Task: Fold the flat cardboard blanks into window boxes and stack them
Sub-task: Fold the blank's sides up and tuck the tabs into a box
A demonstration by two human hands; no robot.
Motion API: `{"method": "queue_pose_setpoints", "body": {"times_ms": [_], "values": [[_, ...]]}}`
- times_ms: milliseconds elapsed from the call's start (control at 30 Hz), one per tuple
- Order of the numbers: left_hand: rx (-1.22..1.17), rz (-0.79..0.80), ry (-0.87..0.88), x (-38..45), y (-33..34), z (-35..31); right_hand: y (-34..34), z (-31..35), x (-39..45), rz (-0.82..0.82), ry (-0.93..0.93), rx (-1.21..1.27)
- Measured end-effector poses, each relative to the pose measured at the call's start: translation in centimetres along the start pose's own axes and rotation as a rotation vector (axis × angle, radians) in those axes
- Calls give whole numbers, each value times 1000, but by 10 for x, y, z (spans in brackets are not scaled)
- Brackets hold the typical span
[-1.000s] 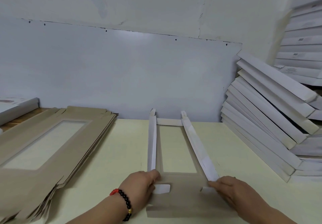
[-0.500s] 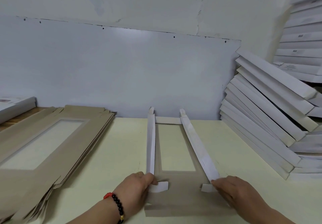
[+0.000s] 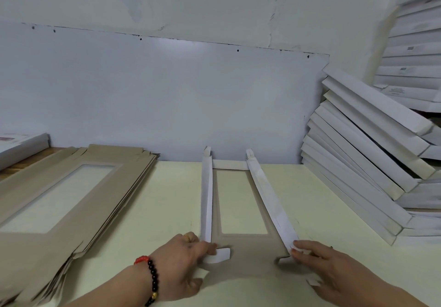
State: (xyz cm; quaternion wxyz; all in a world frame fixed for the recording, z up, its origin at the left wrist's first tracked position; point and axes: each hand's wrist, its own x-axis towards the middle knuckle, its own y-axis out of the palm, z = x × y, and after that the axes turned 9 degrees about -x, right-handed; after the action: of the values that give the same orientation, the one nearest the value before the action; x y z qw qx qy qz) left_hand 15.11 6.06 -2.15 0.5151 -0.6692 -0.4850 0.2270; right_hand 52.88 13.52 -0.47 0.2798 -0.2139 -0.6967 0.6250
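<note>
— How are the hands placed?
— The left hand (image 3: 183, 256) is laid at 7 o'clock of the brown window-cut cardboard blank (image 3: 241, 266); the small white corner tab (image 3: 220, 255) is pinched between its thumb and fingers. The right hand (image 3: 327, 266), at 5 o'clock, is pressed on the near end of the right white side flap (image 3: 269, 199), fingers fairly straight.
— What is changed since earlier?
— The right corner tab has been tucked under the fingers; the left white side flap (image 3: 207, 199) is kept upright.
— And the materials?
— The blank is lain flat mid-way on the pale yellow worktop (image 3: 171, 199). A stack of flat brown blanks (image 3: 78, 187) is seen at 9 o'clock, leaning white folded boxes (image 3: 362, 154) at 3 o'clock. A red-and-black bead bracelet (image 3: 150, 275) is worn.
</note>
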Motion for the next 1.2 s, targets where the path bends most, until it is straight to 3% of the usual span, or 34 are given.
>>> {"method": "queue_pose_setpoints", "body": {"times_ms": [67, 100, 233, 400, 567, 933, 1200], "values": [[-18, -32, 20, -1, 2, -2, -4, 4, 1, 42, 42, 86], [-8, -40, 36, -2, 3, -4, -2, 3, 2, -13, 29, 120], [-22, -90, 52, -2, 6, -5, 0, 5, -1, -14, 7, 32], [-12, -178, 75, -1, 13, -5, 10, 7, 5, -235, -26, -35], [-52, -217, -46, 3, 15, -4, 21, 1, 15, -358, 108, 215], [-146, -298, -265, 13, 22, -8, 28, 6, 34, -238, 480, 621], [-203, -408, -277, 16, 30, -13, 29, 14, 39, -302, 584, 645]]}}
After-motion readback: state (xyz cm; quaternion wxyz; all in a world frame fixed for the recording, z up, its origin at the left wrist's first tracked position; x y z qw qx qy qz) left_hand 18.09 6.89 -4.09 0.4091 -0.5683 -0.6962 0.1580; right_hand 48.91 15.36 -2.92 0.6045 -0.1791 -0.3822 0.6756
